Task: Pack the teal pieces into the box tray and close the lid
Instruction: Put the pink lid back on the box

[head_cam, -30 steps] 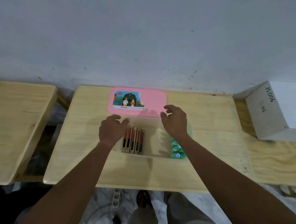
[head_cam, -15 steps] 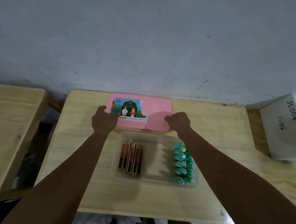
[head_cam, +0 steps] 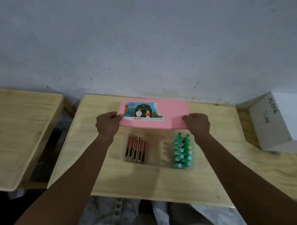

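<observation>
At the far left a second pale wooden counter (head_cam: 19, 135) stands apart from the main one. On the main counter (head_cam: 139, 180), smooth light wood with rounded corners, the left hand (head_cam: 108, 122) has its fingers (head_cam: 117, 115) pinched on the left edge of the pink lid (head_cam: 172, 114), a flat rounded rectangle bearing a printed picture label. Just below lies the clear plastic box tray (head_cam: 155, 163): red-and-black flat sticks (head_cam: 136, 150) stand on edge in its left part, and the teal pieces (head_cam: 182, 150), glossy and bottle-shaped with shiny caps, fill the right part in two rows. The right hand (head_cam: 198, 125) grips the lid's right edge. Packing looks finished; closing is the step in hand. Next, I judge, the lid must come toward the person, level, and be pressed onto the tray's rim. A white box (head_cam: 284, 121) sits far right.
</observation>
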`<state>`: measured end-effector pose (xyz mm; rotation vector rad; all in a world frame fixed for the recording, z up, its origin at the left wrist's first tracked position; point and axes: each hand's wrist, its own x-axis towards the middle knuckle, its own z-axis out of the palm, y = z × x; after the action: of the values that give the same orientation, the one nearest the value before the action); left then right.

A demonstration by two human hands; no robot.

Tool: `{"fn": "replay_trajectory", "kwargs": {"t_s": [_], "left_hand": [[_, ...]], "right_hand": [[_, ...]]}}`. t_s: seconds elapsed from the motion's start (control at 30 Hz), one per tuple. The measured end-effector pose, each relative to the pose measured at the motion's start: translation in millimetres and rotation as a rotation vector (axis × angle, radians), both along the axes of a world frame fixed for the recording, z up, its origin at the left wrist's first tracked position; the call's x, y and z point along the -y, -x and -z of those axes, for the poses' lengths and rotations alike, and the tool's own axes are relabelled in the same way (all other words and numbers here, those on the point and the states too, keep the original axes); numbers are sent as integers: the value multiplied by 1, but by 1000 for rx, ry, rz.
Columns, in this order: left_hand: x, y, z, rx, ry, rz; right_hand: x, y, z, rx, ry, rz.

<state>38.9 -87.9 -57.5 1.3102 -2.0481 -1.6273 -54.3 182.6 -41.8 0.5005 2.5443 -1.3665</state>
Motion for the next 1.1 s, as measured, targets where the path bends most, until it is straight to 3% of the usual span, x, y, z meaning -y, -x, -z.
{"fn": "replay_trajectory", "kwargs": {"t_s": [0.13, 0.37, 1.1], "left_hand": [[-15, -36, 10, -28, -117, 61], [-40, -77, 24, 13, -30, 99], [-39, -102, 37, -5, -155, 78]], "right_hand": [[-27, -50, 3, -38, -53, -6], [-46, -106, 23, -66, -90, -8], [-59, -134, 44, -39, 45, 133]]}}
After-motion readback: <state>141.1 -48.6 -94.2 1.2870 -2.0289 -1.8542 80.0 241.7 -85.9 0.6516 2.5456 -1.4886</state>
